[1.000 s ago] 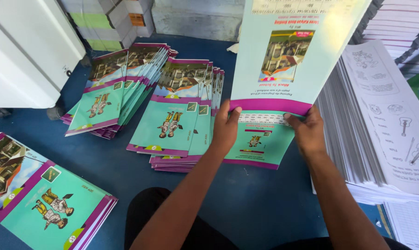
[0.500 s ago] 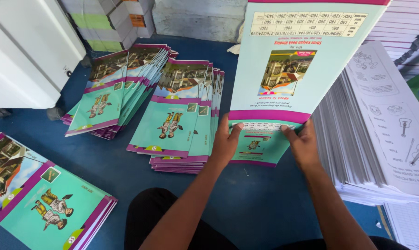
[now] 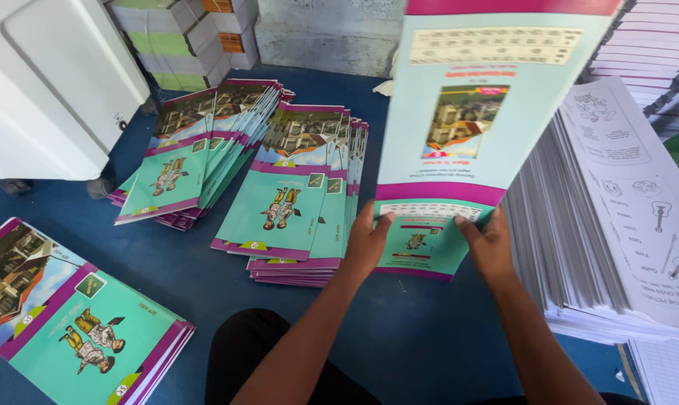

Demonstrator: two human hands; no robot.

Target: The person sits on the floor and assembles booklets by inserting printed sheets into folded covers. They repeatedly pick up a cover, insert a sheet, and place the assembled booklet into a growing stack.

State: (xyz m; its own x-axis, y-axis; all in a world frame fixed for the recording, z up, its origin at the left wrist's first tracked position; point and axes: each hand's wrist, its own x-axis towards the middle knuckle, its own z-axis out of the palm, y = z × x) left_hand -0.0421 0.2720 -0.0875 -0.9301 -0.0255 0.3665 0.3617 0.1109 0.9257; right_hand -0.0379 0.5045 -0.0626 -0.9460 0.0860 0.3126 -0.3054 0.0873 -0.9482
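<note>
Left hand (image 3: pixel 369 244) and right hand (image 3: pixel 489 244) pinch the fold of a tall teal-and-magenta printed card cover sheet (image 3: pixel 467 127) standing above the blue table (image 3: pixel 204 300); light fingertip grip, so the upright flap may flop sideways, creasing crookedly.

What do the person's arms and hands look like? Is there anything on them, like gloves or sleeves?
Both arms are bare as far as the picture shows: no sleeves, gloves, watch or bracelet. The left hand and right hand show no rings on the fingers that can be seen. Below the arms there is dark clothing on the lap.
</note>
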